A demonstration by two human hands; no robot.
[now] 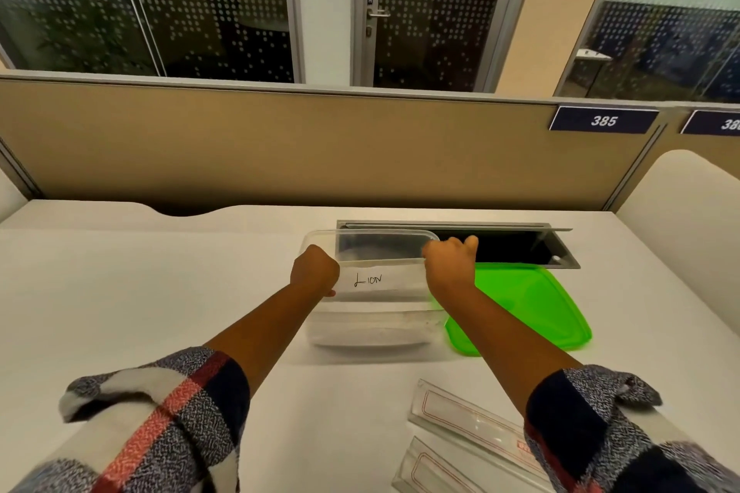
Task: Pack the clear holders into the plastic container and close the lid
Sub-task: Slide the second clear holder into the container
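Observation:
A clear plastic container [372, 326] stands open on the white desk, a little beyond the middle. Over its opening I hold a clear holder [378, 278] with a white card marked "LION". My left hand [314, 270] grips its left end and my right hand [450, 262] grips its right end. The holder stands on its long edge, partly down inside the container. The green lid [532, 306] lies flat on the desk right of the container, touching its lower right corner. Two more clear holders [464, 418] [432, 470] with red outlines lie near the front edge, partly under my right sleeve.
An open cable tray slot [516, 246] with a metal flap is sunk into the desk right behind the container. A tan partition [280, 148] closes off the back of the desk. A white chair back [684, 212] stands at the right.

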